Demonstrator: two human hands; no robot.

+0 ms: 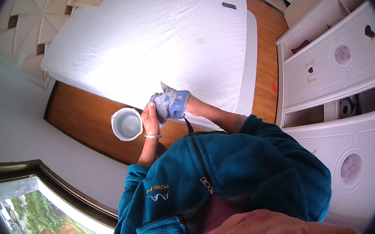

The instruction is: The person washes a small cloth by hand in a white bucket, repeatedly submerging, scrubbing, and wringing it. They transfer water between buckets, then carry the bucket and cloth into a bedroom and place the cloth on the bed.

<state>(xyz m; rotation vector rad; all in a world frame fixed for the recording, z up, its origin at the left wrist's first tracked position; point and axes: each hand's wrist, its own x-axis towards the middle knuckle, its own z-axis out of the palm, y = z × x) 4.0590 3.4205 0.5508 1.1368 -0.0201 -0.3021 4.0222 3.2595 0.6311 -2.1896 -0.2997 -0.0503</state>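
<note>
A grey and blue patterned cloth [172, 104] is in front of my body, bunched and folded, with one corner sticking up. My left hand [150, 119] grips its left end, the thumb laid over the fabric. From the right, my right hand [189, 107] reaches into or behind the cloth, which covers its fingers. Just left of my left hand is a white bucket [114, 126], its inside pale grey; whether it holds water I cannot tell.
A large white quilted mattress [216, 45] lies ahead, with a dark phone [229, 5] near its far right corner. Brown wooden floor [74, 101] borders it. White cabinets [316, 80] with open compartments line the right side. A window [52, 222] is at the lower left.
</note>
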